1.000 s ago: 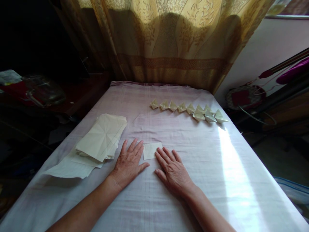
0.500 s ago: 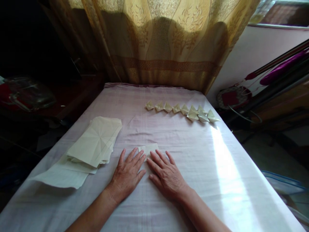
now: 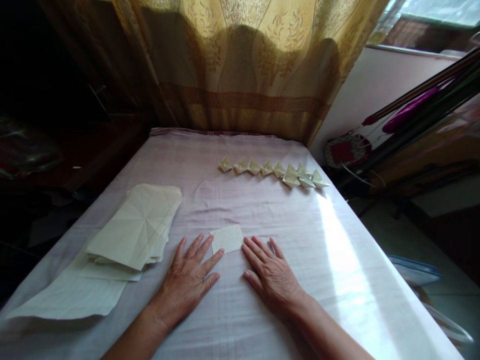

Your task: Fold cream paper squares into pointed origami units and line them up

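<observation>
A small folded piece of pale paper (image 3: 229, 238) lies flat on the cloth-covered table between my hands. My left hand (image 3: 189, 275) is spread palm down, its fingertips resting on the paper's left edge. On the other side, my right hand (image 3: 272, 272) lies flat with its fingertips at the paper's right edge. Neither hand grips anything. To the left of my left hand sits a stack of creased paper sheets (image 3: 138, 220), the top one marked with star-like fold lines. A longer loose sheet (image 3: 71, 295) sticks out beneath the stack.
Several folded paper boats (image 3: 266, 168) stand in a row at the table's far right. A pale checked cloth (image 3: 300, 320) covers the table, with a bright sunlit strip on the right. A golden curtain (image 3: 243, 65) hangs behind. A round bag (image 3: 347, 151) is beyond the right edge.
My hands have moved apart, the right one sliding right off the folded paper, so more of it shows. The whole view has shifted slightly.
</observation>
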A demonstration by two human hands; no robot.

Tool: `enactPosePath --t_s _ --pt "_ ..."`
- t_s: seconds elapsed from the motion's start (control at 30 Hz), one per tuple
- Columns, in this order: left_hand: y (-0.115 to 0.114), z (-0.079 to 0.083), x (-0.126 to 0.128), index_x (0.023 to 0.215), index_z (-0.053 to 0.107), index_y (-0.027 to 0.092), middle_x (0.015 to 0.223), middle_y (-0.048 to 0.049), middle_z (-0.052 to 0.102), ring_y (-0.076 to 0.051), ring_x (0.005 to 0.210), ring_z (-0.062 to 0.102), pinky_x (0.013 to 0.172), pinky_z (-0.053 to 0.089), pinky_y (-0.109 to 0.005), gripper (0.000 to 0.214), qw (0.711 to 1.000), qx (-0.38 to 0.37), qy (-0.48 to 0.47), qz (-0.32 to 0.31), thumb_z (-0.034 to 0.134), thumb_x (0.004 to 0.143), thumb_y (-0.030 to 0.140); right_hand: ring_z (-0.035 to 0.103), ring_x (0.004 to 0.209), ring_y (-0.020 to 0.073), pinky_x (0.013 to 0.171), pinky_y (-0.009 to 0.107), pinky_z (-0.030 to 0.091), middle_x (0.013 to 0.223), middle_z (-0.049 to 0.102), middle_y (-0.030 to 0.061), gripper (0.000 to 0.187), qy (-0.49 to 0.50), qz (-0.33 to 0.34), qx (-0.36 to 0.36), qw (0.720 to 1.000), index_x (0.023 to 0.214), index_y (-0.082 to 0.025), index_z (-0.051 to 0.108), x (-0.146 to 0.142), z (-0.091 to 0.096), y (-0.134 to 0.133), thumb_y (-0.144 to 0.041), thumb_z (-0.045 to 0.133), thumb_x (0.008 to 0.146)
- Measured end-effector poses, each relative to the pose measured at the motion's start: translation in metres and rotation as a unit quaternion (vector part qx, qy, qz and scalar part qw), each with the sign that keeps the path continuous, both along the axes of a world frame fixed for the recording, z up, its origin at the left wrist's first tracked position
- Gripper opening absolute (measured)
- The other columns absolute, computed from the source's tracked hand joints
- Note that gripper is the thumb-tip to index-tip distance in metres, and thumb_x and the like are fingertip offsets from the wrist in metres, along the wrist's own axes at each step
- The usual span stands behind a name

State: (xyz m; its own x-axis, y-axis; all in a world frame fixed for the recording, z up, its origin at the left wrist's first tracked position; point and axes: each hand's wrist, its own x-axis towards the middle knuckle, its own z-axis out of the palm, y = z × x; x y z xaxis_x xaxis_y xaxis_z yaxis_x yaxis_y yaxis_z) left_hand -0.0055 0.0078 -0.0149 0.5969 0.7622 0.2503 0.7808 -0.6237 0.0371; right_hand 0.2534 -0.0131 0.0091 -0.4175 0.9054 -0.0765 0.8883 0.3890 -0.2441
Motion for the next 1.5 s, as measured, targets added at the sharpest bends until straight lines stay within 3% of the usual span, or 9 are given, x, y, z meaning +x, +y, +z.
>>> enactPosePath --t_s 0.17,0.4,0.67,0.83,1.0,1.17,1.3,1.5 --pt "0.003 0.002 -0.002 0.142 0.044 0.04 0.148 -0.0044 0.047 -0.027 0.138 0.038 0.117 0.006 -0.053 0.048 1.0 0.002 0.017 -0.018 0.048 0.095 0.046 0.03 0.144 0.0277 0.118 0.057 0.016 0.153 0.036 0.0096 0.053 0.012 -0.013 0.023 1.0 0.145 -0.017 0.042 -0.019 0.004 0.009 -0.031 0.048 0.094" --pt "0.003 0.002 -0.001 0.144 0.041 0.039 0.148 -0.0029 0.048 -0.026 0.137 0.04 0.117 0.007 -0.051 0.051 1.0 0.008 0.022 -0.015 0.043 0.096 0.054 0.022 0.147 0.0212 0.121 0.048 0.015 0.157 0.028 0.0067 0.061 0.052 0.065 0.015 0.996 0.151 -0.018 0.029 -0.057 -0.004 0.036 -0.043 0.043 0.098" --pt "0.0 0.003 -0.006 0.141 0.046 0.037 0.149 -0.0016 0.047 -0.027 0.139 0.037 0.118 0.004 -0.052 0.048 0.999 -0.026 0.023 -0.01 0.044 0.095 0.052 0.019 0.147 0.0247 0.12 0.051 0.011 0.158 0.023 0.0113 0.067 0.004 -0.007 -0.006 1.0 0.152 -0.015 0.028 -0.019 -0.012 0.045 -0.053 0.038 0.098" --pt "-0.006 0.001 -0.002 0.143 0.045 0.031 0.149 -0.0005 0.047 -0.024 0.14 0.035 0.12 0.0 -0.048 0.053 1.0 -0.009 0.021 -0.01 0.042 0.095 0.054 0.019 0.147 0.0263 0.12 0.052 0.009 0.158 0.024 0.0115 0.067 0.003 -0.033 0.004 0.999 0.151 -0.015 0.031 -0.018 -0.011 0.041 -0.053 0.039 0.098" --pt "-0.006 -0.003 -0.004 0.145 0.042 0.028 0.148 -0.0004 0.048 -0.023 0.141 0.035 0.12 -0.007 -0.047 0.055 0.999 -0.006 0.04 -0.023 0.043 0.096 0.052 0.016 0.148 0.0232 0.121 0.051 0.007 0.159 0.019 0.0064 0.066 0.038 0.032 -0.009 0.999 0.153 -0.019 0.026 -0.027 -0.008 0.021 -0.051 0.041 0.097" --pt "-0.008 0.004 -0.008 0.144 0.045 0.026 0.147 -0.0008 0.05 -0.024 0.14 0.036 0.12 -0.005 -0.047 0.057 0.998 -0.019 0.047 -0.028 0.044 0.094 0.055 0.018 0.148 0.0242 0.12 0.052 0.01 0.159 0.018 0.007 0.066 0.04 0.022 -0.028 0.999 0.153 -0.019 0.026 -0.026 -0.01 0.009 -0.05 0.042 0.097" --pt "-0.011 0.009 0.007 0.139 0.05 0.025 0.143 0.0008 0.054 -0.023 0.139 0.038 0.12 -0.008 -0.045 0.053 0.999 -0.029 0.025 0.004 0.038 0.097 0.055 0.018 0.148 0.0262 0.12 0.054 0.011 0.159 0.019 0.0081 0.067 0.027 0.014 -0.031 0.999 0.153 -0.018 0.026 -0.026 -0.01 0.008 -0.05 0.044 0.096" --pt "0.003 0.005 0.038 0.149 0.035 0.017 0.154 -0.0069 0.038 -0.022 0.143 0.033 0.121 0.007 -0.05 0.056 0.994 -0.096 0.046 0.022 0.032 0.101 0.046 0.02 0.147 0.027 0.12 0.055 0.013 0.158 0.022 0.0093 0.067 0.019 0.016 -0.034 0.999 0.152 -0.016 0.028 -0.028 -0.007 0.008 -0.052 0.042 0.096"
